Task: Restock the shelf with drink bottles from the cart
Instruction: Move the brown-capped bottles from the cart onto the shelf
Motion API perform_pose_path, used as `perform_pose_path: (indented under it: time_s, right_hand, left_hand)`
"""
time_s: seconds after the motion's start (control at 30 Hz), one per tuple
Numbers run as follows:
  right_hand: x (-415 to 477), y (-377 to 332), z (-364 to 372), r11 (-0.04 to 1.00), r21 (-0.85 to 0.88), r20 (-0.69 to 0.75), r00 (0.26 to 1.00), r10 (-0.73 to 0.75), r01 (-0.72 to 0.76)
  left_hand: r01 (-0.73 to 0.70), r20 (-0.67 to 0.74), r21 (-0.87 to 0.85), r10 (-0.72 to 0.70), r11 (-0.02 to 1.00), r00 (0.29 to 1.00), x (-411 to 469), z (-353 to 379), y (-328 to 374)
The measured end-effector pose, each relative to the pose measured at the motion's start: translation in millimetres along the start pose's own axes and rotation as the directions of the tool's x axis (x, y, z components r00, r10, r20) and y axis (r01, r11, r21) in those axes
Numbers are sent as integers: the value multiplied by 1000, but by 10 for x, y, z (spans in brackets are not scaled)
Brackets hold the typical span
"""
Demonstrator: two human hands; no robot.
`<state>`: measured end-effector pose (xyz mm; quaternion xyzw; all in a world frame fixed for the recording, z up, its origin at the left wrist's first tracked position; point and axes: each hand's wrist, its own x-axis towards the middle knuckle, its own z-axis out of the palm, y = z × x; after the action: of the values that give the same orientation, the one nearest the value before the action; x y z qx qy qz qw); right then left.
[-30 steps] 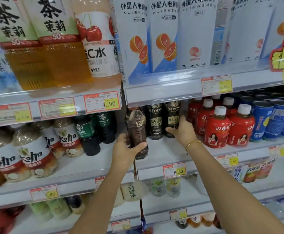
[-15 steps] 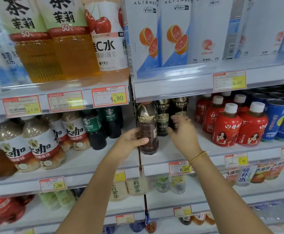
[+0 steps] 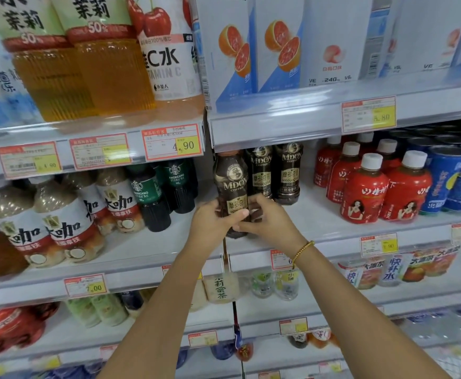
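A person's left hand (image 3: pixel 214 221) and right hand (image 3: pixel 269 224) meet on one dark coffee bottle (image 3: pixel 230 184) at the front of the middle shelf (image 3: pixel 322 228). The left hand wraps the bottle's lower body from the left, thumb across the label. The right hand curls against it from the right. The bottle stands upright, long axis vertical, between the two hands and directly ahead of them. Two matching bottles (image 3: pixel 274 172) stand just behind and to its right. Whether its base rests on the shelf is hidden. Seating it likely means a straight push back.
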<state>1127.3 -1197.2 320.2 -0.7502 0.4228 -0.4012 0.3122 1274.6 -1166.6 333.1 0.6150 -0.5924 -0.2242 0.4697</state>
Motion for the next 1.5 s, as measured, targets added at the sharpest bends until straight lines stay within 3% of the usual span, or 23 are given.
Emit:
perform_pose_path:
  time_s: [0.13,0.23,0.53,0.7,0.8,0.87,0.97,1.07,1.13,1.2,1.27,1.4,1.5]
  right_hand:
    - [-51,-11,47,985,-168,-91,994,-52,37]
    - [-67,-23,53,954,-300,-125,991,-54,14]
    - [-21,12,45,983,-179,-121,993,9,-31]
    - [-43,-1,22,977,-203,-175,984,32,-67]
    - [-213,-99,19,971,-238,-306,949,-71,-4]
    - [-436,-198,89,968,-239,-337,928,-159,79]
    - [-886,-271,437,982,-140,-153,977,-146,124]
    - [-1383,-30,1059,997,-79,141,990,-14,25]
    - [-1720,292,1553,989,-122,310,944,115,-80]
    - [-2045,676,2043,959,-218,428,865,262,-183]
    - [-2335,1062,2507,901,-333,520,743,421,-278]
    - [-2809,1753,3278,774,-538,582,517,628,-334]
    - [-3041,2149,3670,697,-632,550,437,712,-340]
  left_hand:
    - [57,-95,-151,-72,987,993,20,62,40]
    - [42,-141,-158,-64,987,988,50,86,68]
    - [36,-130,-192,-62,981,990,87,121,49]
    - [35,-118,-196,-59,980,991,90,114,68]
    - [28,-99,-193,-48,981,994,-1,65,124]
    - [-6,-162,-155,-19,988,987,-156,-58,119]
    - [-78,-299,-62,56,995,953,-599,-337,-169]
    - [0,-256,6,2,1000,967,-1280,-553,-795]
    - [162,-160,63,-151,985,976,-1817,-596,-1390]
    - [360,-103,114,-349,926,931,-2347,-584,-2016]
    - [529,-79,110,-524,841,848,-2801,-536,-2600]
    - [797,-27,83,-799,598,601,-3482,-357,-3636]
    - [845,39,187,-863,501,503,-3746,-174,-4268]
